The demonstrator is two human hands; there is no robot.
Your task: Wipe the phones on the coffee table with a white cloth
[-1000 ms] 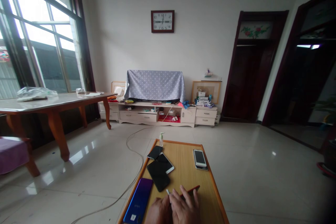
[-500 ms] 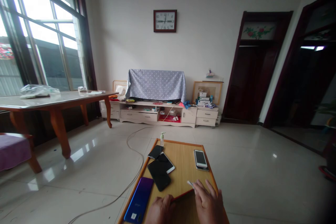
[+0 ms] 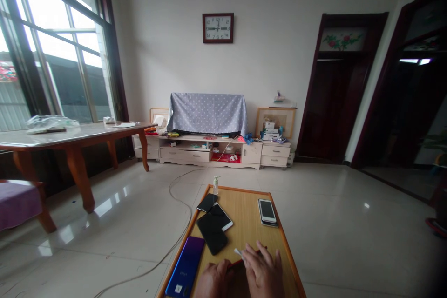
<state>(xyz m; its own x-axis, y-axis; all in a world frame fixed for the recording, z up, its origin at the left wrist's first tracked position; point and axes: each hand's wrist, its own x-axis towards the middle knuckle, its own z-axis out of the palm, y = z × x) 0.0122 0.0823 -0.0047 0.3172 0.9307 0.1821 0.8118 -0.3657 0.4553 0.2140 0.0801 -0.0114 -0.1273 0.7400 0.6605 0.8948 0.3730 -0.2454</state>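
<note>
Head view shows a dark, red-edged phone (image 3: 240,267) lying flat near the six o'clock edge of a low wooden table with an orange rim (image 3: 244,214); only its far edge shows, running from about eight o'clock up to two o'clock, and the rest is hidden under the hands. The right hand (image 3: 261,272) lies over it with fingers spread and nearly flat, pinching a small white wipe-like scrap (image 3: 238,252) at the fingertips on its eleven o'clock side. The left hand (image 3: 213,279) rests loosely curled, knuckles up, touching the phone's near left corner; whether it grips anything cannot be told.

At nine o'clock from the hands lies a glossy purple-blue phone (image 3: 186,267), its long axis pointing to one o'clock. At eleven o'clock a large black phone (image 3: 212,233) overlaps a white-framed phone (image 3: 221,216), with a smaller black phone (image 3: 207,202) beyond. At one o'clock a white phone with a grey screen (image 3: 267,212) sits stacked on another. A small clear pump bottle (image 3: 215,185) stands at the table's far edge. A grey cable (image 3: 174,195) trails across the tiled floor.
</note>
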